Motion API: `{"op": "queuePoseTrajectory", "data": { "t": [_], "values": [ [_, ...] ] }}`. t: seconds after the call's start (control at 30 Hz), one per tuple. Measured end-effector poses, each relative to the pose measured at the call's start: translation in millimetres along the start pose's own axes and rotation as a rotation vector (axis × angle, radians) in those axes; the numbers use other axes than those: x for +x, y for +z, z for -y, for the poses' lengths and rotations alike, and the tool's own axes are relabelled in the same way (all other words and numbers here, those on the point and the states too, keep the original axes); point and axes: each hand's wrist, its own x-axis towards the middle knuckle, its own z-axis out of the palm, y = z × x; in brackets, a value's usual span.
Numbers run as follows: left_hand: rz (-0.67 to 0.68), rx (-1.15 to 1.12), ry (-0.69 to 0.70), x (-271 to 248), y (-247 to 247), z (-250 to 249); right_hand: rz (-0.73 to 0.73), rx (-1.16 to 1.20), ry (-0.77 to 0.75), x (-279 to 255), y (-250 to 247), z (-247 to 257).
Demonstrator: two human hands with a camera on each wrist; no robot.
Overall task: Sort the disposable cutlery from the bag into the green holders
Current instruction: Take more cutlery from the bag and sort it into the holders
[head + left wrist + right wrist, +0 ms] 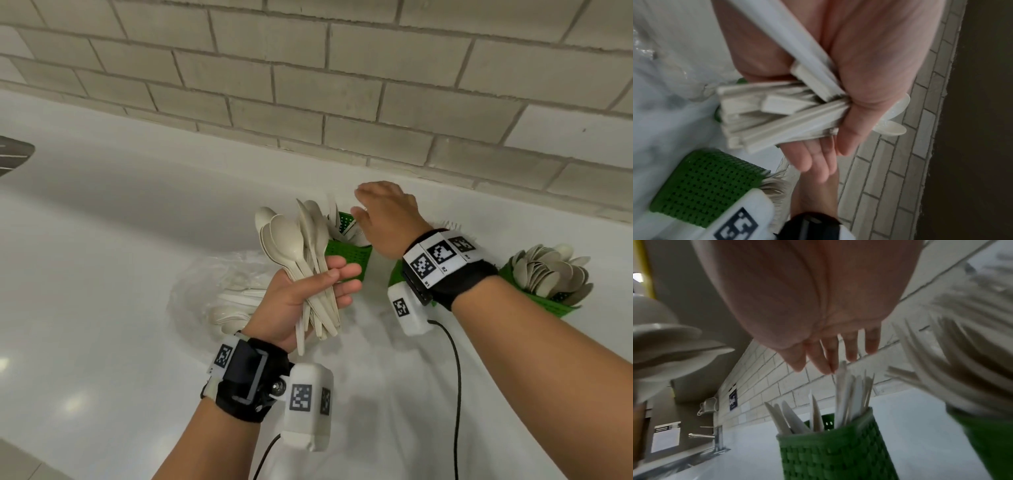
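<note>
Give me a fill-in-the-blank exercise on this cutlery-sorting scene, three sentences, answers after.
1. The left hand grips a bundle of ____.
2. The right hand hovers open over the holder of knives, holding ____.
3. The clear bag lies on the ____ counter.

Missing words: spoons; nothing; white

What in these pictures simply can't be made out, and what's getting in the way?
- Middle green holder: head view, mostly hidden behind the right hand and its wristband; contents blurred in the right wrist view.
- Cutlery left in the clear bag: head view, crinkled plastic and the left hand hide the count.
- The bundle in the left hand: spoons show, but overlapping pieces hide whether others are mixed in.
</note>
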Motion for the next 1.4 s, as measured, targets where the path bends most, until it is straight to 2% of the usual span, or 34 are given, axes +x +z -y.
{"op": "queuePoseTrajectory", "data": {
  "t": [0.03,0.13,0.17,0.27,0.37,0.47,0.57,0.67,0.8,0.83,0.93,0.97,1.07,1.2,1.4],
  "values": [
    [-0.021,0.018,0.019,1.3,0.9,1.0,0.004,0.061,-0.018,-3.6,-4.9,4.3],
    [-0.097,0.141,0.09,5.9,1.2,6.3,-0.246,0.568,-0.02,-26.3,-26.7,22.5],
    [-0.109,0.19,0.107,7.0,1.2,8.3,-0.263,0.684,-0.016,-36.3,-33.6,29.6],
    [-0.082,0.271,0.121,5.9,5.6,13.8,-0.169,0.657,-0.03,-64.4,-32.2,39.4],
    [0.004,0.268,0.085,0.0,11.5,19.7,-0.226,0.674,-0.006,-82.4,-22.7,28.9],
    [0.09,0.16,-0.03,-6.3,12.8,26.1,-0.263,0.788,0.08,-100.9,-20.5,13.2],
    [0.126,0.127,-0.094,-8.9,18.3,29.4,-0.405,0.81,0.125,-117.7,-17.4,8.2],
    [0.132,0.249,-0.015,-8.2,28.5,34.6,-0.539,0.652,0.119,-129.3,-15.2,16.6],
    [0.155,0.354,0.078,-9.1,39.6,47.1,-0.439,0.515,0.152,-134.4,-8.3,25.2],
    [0.168,0.348,0.077,-9.5,40.2,47.5,-0.388,0.62,0.185,-134.6,-7.5,22.4],
    [0.207,0.349,0.034,-8.7,38.0,42.3,-0.153,1.15,0.244,-139.8,-17.0,12.8],
    [0.216,0.358,0.017,-8.5,36.6,40.4,-0.112,1.207,0.227,-140.8,-19.5,9.4],
    [0.25,0.363,-0.014,-10.7,37.2,37.5,-0.102,1.233,0.167,-141.8,-23.7,2.7],
    [0.336,0.402,-0.074,-15.8,42.2,34.8,-0.118,1.337,0.239,-140.2,-21.5,-4.2],
    [0.32,0.422,-0.131,-16.1,41.7,36.7,-0.059,1.324,0.292,-137.2,-5.7,-7.9]
  ]
}}
